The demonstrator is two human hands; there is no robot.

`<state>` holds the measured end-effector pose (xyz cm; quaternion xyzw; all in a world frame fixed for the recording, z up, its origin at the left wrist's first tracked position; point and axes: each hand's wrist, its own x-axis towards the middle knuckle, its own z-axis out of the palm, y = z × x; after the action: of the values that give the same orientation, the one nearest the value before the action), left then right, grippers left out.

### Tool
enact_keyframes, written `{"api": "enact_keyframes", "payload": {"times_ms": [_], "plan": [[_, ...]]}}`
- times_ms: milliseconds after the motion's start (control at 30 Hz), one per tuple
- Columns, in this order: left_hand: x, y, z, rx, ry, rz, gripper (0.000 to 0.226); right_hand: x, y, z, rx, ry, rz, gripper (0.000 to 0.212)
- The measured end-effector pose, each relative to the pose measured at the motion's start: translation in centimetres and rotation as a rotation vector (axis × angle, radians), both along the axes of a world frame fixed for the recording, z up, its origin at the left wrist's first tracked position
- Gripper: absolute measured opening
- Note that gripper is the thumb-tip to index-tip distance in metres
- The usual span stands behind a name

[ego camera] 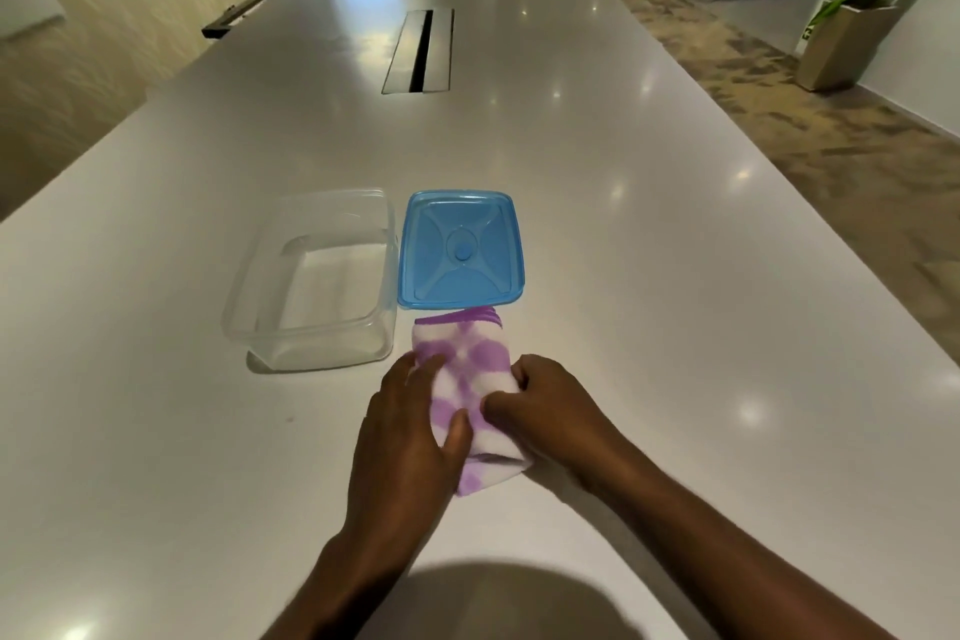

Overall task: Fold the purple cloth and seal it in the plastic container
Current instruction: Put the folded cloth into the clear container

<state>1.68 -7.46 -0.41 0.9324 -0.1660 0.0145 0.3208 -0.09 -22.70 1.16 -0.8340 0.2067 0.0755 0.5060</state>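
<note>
The purple-and-white cloth (470, 369) lies folded into a narrow bundle on the white table, just below the blue lid. My left hand (410, 424) grips its left side, thumb on top. My right hand (545, 403) holds its right edge, fingers curled onto the fabric. The clear plastic container (317, 278) stands open and empty to the left of the cloth. Its blue lid (461, 250) lies flat beside it on the right, touching the cloth's far end.
The long white table (649, 276) stretches away, with a metal cable slot (420, 51) in its middle. A dark chair arm (236, 15) shows at the table's left edge. A potted plant (852, 31) stands on the floor at right.
</note>
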Motion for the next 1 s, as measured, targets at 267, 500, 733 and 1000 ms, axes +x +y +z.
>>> {"api": "enact_keyframes", "payload": {"times_ms": [267, 500, 733, 1000], "plan": [[0.8, 2.0, 3.2, -0.787, 0.377, 0.088, 0.069, -0.6, 0.7, 2.9, 0.735, -0.259, -0.043, 0.034], [5.4, 4.4, 8.2, -0.878, 0.140, 0.146, 0.053, 4.3, 3.2, 6.8, 0.620, -0.412, -0.045, 0.022], [12.0, 6.5, 10.1, -0.531, -0.029, 0.286, 0.060, 12.3, 6.3, 8.3, 0.270, -0.402, -0.043, 0.027], [16.2, 6.8, 9.5, -0.211, -0.007, 0.211, 0.057, 17.2, 8.9, 7.8, -0.185, -0.340, 0.064, 0.039]]}}
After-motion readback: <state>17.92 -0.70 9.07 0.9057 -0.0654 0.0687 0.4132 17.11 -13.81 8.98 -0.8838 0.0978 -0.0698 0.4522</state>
